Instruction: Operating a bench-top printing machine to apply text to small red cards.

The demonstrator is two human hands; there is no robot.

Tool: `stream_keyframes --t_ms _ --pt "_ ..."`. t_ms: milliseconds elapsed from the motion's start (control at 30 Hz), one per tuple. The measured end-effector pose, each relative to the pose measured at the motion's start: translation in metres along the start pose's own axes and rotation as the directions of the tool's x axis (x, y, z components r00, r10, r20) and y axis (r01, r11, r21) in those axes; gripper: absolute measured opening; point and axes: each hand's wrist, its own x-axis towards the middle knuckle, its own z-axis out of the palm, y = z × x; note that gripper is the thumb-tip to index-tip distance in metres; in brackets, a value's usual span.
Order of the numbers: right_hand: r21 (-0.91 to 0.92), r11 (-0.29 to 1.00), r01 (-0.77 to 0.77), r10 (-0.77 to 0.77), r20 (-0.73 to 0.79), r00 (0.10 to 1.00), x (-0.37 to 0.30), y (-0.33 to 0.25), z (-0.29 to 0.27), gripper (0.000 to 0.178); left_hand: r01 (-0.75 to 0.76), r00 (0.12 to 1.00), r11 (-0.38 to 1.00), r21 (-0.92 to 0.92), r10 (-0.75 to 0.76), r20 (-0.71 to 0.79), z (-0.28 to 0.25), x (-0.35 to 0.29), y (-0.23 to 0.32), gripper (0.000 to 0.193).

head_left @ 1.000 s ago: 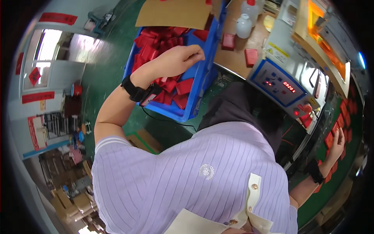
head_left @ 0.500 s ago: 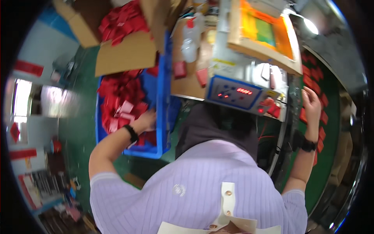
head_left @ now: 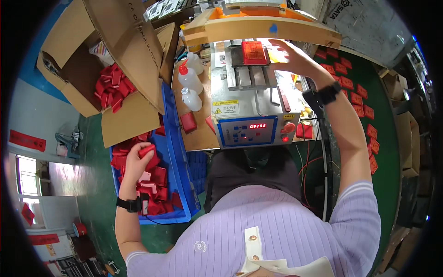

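Note:
My left hand is closed on a small red box, pinched between thumb and fingers above the blue crate. Several more red boxes lie heaped in that crate under the hand. My right hand reaches over the printing machine with its fingers apart. It is just right of a red box with printed marks, which sits on the machine's metal fixture. A wooden-framed screen is above and behind the fixture; some fingertips are close under its edge.
A cardboard box with more red boxes stands behind the crate at the left. Plastic bottles are left of the machine on the wooden table. Printed red pieces lie in rows at the right. Cables hang below the machine.
My right hand has come from the machine's right side up to its fixture. My left hand has risen out of the crate with a red box. The whole view has shifted.

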Motion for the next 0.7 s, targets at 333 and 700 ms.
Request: stream_keyframes --t_ms 333,700 --pt "0.041 0.998 0.043 -0.042 -0.004 0.999 0.022 -0.012 0.004 0.067 -0.442 0.807 0.835 -0.328 0.529 0.262 0.072 0.091 0.191 0.024" --pt "0.134 0.97 -0.204 0.234 -0.277 0.932 -0.136 -0.025 -0.064 0.084 -0.641 0.753 0.75 0.165 0.572 0.326 0.179 0.21 0.255 0.05"
